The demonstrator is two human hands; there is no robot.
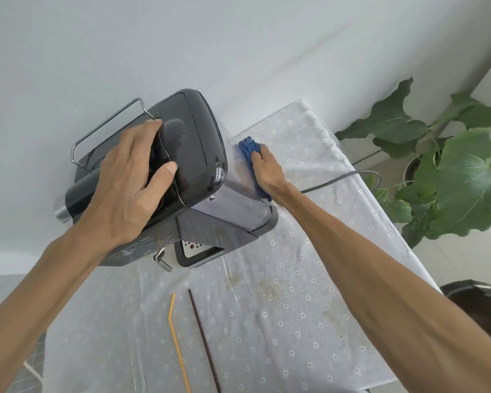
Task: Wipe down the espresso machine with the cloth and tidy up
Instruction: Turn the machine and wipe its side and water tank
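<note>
Grip: the left hand (pixel 131 182) is lying flat on the top of the espresso machine (pixel 182 171), fingers straight and spread, thumb reaching across the lid. The right hand (pixel 264 168) is clutching a bunched blue cloth (pixel 247 150) and holding it against the machine's right side panel.

Espresso machine: black, sitting on a table (pixel 309 279) near the wall, under a white flowered tablecloth (pixel 267 321). A wire rail (pixel 108 129) is running along its top.

Also showing: a yellow straw (pixel 176 336) and a dark stick (pixel 204 341) lying side by side near the front edge; a grey cord (pixel 340 178) trailing off to the right; a leafy potted plant (pixel 437 165) standing beyond the table.
</note>
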